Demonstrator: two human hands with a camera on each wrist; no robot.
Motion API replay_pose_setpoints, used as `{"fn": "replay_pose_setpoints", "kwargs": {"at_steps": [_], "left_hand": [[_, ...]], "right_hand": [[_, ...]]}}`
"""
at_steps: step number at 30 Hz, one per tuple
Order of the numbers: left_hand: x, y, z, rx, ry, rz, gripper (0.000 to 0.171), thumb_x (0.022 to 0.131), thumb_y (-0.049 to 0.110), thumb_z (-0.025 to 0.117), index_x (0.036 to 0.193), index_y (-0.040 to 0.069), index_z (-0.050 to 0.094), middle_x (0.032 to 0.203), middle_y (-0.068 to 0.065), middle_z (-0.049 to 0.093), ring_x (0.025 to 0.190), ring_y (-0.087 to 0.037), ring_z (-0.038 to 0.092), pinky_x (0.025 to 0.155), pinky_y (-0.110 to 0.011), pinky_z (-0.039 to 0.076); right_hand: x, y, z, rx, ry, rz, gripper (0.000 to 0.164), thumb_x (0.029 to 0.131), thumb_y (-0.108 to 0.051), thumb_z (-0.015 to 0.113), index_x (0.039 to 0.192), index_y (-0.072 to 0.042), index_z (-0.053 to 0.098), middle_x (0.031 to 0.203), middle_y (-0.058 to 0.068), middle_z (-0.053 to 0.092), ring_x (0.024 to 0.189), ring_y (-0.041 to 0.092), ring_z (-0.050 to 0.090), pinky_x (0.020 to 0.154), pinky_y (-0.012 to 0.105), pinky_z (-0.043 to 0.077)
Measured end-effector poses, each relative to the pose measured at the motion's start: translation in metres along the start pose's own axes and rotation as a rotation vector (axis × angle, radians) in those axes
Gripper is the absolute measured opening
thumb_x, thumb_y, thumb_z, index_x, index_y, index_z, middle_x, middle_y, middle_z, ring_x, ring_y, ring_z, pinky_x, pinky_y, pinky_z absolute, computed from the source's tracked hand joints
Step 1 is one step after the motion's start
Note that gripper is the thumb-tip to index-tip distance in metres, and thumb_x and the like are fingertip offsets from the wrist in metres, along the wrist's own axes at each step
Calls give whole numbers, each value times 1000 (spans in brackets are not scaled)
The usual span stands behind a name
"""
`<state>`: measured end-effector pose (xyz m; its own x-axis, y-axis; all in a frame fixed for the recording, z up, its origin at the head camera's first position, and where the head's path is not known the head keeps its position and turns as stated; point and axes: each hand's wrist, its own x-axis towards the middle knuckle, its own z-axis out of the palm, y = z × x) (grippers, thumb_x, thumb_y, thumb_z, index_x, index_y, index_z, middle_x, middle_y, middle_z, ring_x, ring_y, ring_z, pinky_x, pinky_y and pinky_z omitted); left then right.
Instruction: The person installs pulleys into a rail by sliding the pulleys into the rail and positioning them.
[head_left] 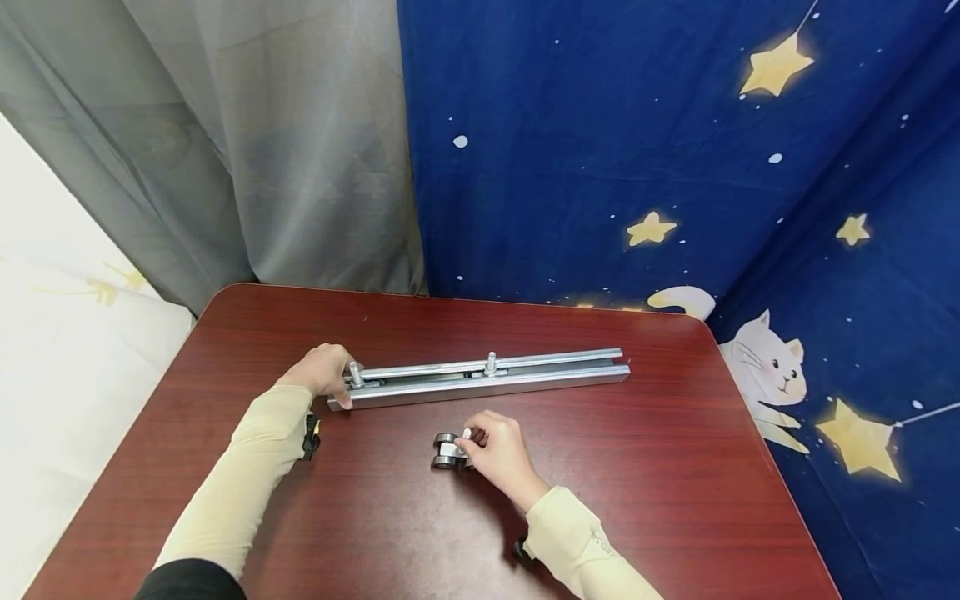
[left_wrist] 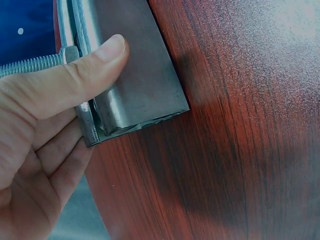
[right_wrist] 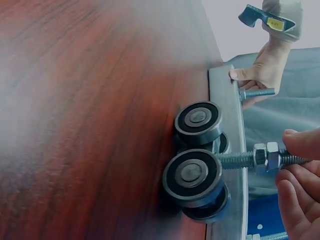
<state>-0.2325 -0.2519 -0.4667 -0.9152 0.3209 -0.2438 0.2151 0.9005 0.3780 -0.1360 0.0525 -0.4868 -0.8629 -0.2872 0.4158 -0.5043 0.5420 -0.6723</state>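
My left hand (head_left: 324, 372) grips the left end of a silver metal track (head_left: 480, 389), a long channel with a slot along its top. In the left wrist view its thumb (left_wrist: 107, 52) presses the side wall near the cut end. Two upright threaded bolts stick out of the slot, one bolt (head_left: 356, 375) beside the left hand and another bolt (head_left: 491, 364) near the middle. In front of the track my right hand (head_left: 501, 450) pinches the threaded stem (right_wrist: 237, 160) of a roller trolley (head_left: 447, 450). Two nuts sit on that stem, and the bearing wheels (right_wrist: 192, 172) are down at the tabletop.
The reddish-brown wooden table (head_left: 660, 483) has rounded far corners. Behind its far edge hang a grey curtain (head_left: 315, 167) and a blue curtain (head_left: 540, 150) with stars and a cat. White fabric (head_left: 75, 358) lies beyond the left edge.
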Motion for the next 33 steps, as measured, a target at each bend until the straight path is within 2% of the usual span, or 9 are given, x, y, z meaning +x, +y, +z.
{"fn": "replay_pose_setpoints", "kwargs": {"at_steps": [5, 12, 17, 22, 29, 33], "left_hand": [[0, 0, 0, 17, 5, 6, 35, 45, 17, 87, 78, 15, 73, 99, -10, 68, 84, -22, 61, 77, -41, 48], [2, -1, 1, 11, 6, -5, 41, 44, 19, 87, 83, 14, 74, 100, -11, 68, 88, -27, 61, 79, -44, 47], [1, -1, -1, 5, -5, -14, 47, 45, 19, 87, 89, 12, 74, 100, -12, 68, 85, -22, 60, 77, -42, 48], [2, 0, -2, -7, -17, -17, 44, 45, 16, 87, 87, 12, 74, 102, -13, 67, 83, -20, 59, 75, -40, 48], [2, 0, -1, -5, -14, -15, 38, 45, 17, 87, 81, 15, 74, 102, -11, 68, 86, -23, 61, 77, -41, 48], [2, 0, -1, -12, -26, -18, 33, 47, 16, 87, 77, 17, 73, 105, -11, 66, 84, -20, 59, 75, -39, 48]], "right_hand": [[-3, 1, 2, 23, 21, -9, 15, 66, -5, 77, 76, -3, 66, 65, 1, 60, 56, 5, 56, 53, 12, 45], [-5, 3, 6, 13, 48, -5, 12, 67, -6, 77, 74, -6, 66, 66, -1, 61, 57, 3, 56, 54, 10, 45], [-5, 4, 5, 14, 79, -50, 13, 66, -4, 77, 71, -5, 65, 64, 0, 60, 56, 5, 57, 53, 12, 46], [-6, 6, 5, 6, 111, -124, 13, 67, -4, 75, 70, -4, 63, 63, -1, 59, 55, 2, 54, 52, 11, 44], [-6, 8, -2, 0, 114, -51, 13, 66, -1, 76, 71, -4, 64, 65, 1, 60, 55, 8, 58, 53, 10, 46], [-3, 13, -12, -4, 148, -57, 13, 66, 1, 76, 72, -2, 64, 66, 2, 60, 56, 9, 59, 54, 10, 46]]}}
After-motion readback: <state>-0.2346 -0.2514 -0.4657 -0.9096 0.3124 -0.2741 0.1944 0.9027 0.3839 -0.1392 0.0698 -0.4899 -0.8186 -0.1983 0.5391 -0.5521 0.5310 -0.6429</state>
